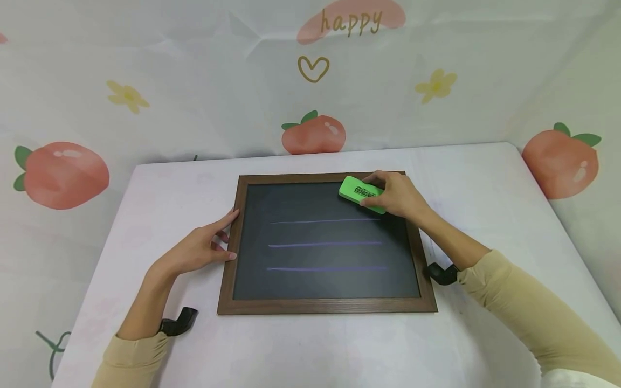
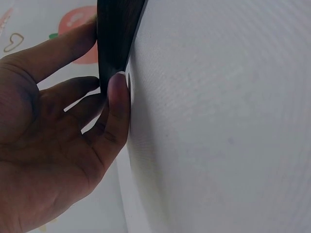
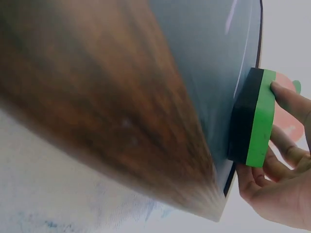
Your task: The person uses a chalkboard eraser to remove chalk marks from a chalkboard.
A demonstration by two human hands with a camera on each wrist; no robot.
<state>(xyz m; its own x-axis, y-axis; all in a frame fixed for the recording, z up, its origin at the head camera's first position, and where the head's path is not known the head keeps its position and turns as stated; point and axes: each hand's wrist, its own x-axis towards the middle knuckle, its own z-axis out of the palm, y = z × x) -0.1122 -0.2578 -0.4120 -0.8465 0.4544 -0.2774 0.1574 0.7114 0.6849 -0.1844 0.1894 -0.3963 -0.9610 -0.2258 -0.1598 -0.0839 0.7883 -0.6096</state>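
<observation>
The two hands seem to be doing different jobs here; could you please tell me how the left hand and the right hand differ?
The right hand grips a green eraser with curled fingers; the left hand holds nothing, its fingers straight.
The right hand is over the top right corner of the chalkboard; the left hand rests on the table, touching the frame's left edge.
Both wear beige sleeves, and both meet the same chalkboard.

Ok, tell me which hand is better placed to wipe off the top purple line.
The right hand. It already grips the green eraser on the chalkboard just above the top purple line. The left hand only rests against the board's left frame edge, probably steadying it.
</observation>
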